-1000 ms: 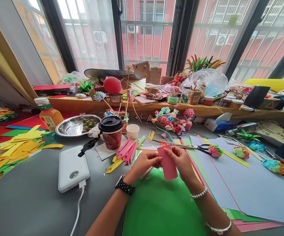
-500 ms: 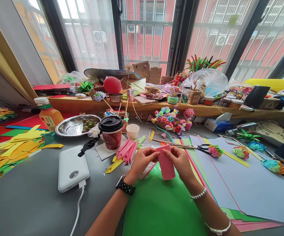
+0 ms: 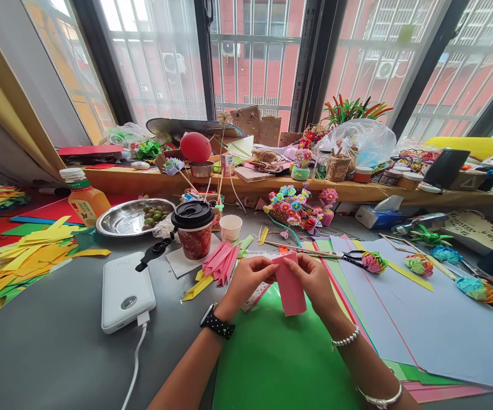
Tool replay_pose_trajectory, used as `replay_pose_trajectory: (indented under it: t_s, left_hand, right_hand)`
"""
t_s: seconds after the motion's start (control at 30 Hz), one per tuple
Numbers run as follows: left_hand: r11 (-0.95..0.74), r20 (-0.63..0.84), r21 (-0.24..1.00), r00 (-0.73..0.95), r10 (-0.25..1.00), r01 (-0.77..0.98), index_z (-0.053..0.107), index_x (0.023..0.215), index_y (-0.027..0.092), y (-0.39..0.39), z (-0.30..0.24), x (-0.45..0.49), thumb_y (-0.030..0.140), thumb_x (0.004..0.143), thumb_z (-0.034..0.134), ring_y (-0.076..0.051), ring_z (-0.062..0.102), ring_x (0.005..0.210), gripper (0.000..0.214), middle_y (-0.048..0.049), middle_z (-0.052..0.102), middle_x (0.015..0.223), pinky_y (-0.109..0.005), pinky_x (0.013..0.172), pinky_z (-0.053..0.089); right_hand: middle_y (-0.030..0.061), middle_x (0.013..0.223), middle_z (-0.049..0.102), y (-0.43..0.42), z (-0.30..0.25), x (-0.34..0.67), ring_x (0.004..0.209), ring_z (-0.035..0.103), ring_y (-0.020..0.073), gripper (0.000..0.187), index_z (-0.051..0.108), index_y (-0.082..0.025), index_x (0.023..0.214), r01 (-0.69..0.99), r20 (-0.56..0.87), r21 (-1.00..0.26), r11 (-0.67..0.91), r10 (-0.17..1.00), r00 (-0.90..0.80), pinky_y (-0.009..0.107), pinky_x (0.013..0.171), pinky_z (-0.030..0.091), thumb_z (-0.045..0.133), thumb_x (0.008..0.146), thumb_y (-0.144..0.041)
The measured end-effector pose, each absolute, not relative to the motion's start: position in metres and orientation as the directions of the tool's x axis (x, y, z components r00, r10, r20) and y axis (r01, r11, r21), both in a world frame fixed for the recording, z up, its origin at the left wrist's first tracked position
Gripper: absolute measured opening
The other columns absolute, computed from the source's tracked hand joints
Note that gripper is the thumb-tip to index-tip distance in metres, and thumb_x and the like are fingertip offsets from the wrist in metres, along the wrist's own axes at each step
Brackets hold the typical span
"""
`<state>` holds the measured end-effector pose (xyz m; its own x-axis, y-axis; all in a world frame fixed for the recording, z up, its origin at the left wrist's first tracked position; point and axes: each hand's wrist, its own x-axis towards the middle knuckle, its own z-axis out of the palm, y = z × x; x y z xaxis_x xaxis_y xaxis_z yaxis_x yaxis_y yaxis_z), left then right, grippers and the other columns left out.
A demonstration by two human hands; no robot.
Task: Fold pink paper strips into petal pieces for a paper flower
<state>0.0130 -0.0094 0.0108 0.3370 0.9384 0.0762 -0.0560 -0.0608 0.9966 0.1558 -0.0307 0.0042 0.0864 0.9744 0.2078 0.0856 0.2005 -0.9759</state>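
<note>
1 pink paper [image 3: 291, 293] is pinched in left grip [image 3: 247, 280] and right grip [image 3: 317, 285], above a green sheet [image 3: 284, 364]

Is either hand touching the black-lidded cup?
No, the left hand and right hand both hold the pink paper, and the cup stands apart from them.

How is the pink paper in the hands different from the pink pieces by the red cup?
The pink paper is held by the left hand and right hand; the pink pieces lie near the red cup, untouched. The pink paper looks like one wider rectangle; the pink pieces are narrow and bunched together. Both are pink.
</note>
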Motion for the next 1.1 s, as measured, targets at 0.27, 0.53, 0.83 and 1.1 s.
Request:
replay_pose_trajectory:
  t_s: [0.27,0.53,0.83,1.1]
  left_hand:
    - [-0.012,0.033,0.998,0.354,0.935,-0.063,0.063,0.068,0.011,-0.0089,0.0113,0.0125,0.035,0.061,0.063,-0.013,0.058,0.059,0.026,-0.0034,0.063,0.063,-0.023,0.057,0.047]
    - [0.043,-0.017,0.998,0.480,0.877,-0.043,0.062,0.066,0.011,-0.0088,0.0079,0.0125,0.040,0.057,0.064,-0.012,0.058,0.057,0.030,-0.0018,0.062,0.060,-0.023,0.057,0.046]
    - [0.038,-0.031,0.999,0.459,0.888,-0.006,0.063,0.066,0.011,-0.0080,0.0077,0.0117,0.040,0.058,0.064,-0.013,0.058,0.057,0.030,-0.0029,0.062,0.060,-0.023,0.056,0.046]
    - [0.023,-0.027,1.000,0.427,0.904,0.013,0.064,0.065,0.011,-0.0061,0.0078,0.0098,0.042,0.056,0.064,-0.013,0.058,0.056,0.032,-0.0039,0.062,0.059,-0.024,0.055,0.047]
  right_hand:
    - [0.0071,0.074,0.063,-0.0312,0.0051,0.1560,0.065,0.055,0.0189,0.032,0.060,-0.015,0.077,0.096,0.193,-0.978,0.184,0.976,0.103,0.027,0.055,0.043,0.055,0.068,-0.044]
    - [0.0058,0.072,0.062,-0.0304,0.0016,0.1568,0.060,0.053,0.0165,0.032,0.061,-0.014,0.076,0.073,0.195,-0.980,0.186,0.968,0.159,0.025,0.052,0.041,0.055,0.068,-0.045]
    - [0.0059,0.076,0.063,-0.0301,0.0046,0.1567,0.066,0.055,0.0170,0.032,0.062,-0.015,0.078,0.013,0.183,-0.983,0.182,0.976,0.121,0.025,0.057,0.043,0.055,0.067,-0.044]
    - [0.0036,0.073,0.064,-0.0281,0.0045,0.1585,0.067,0.054,0.0162,0.029,0.063,-0.016,0.073,0.018,0.203,-0.979,0.203,0.966,0.162,0.025,0.059,0.041,0.056,0.066,-0.043]
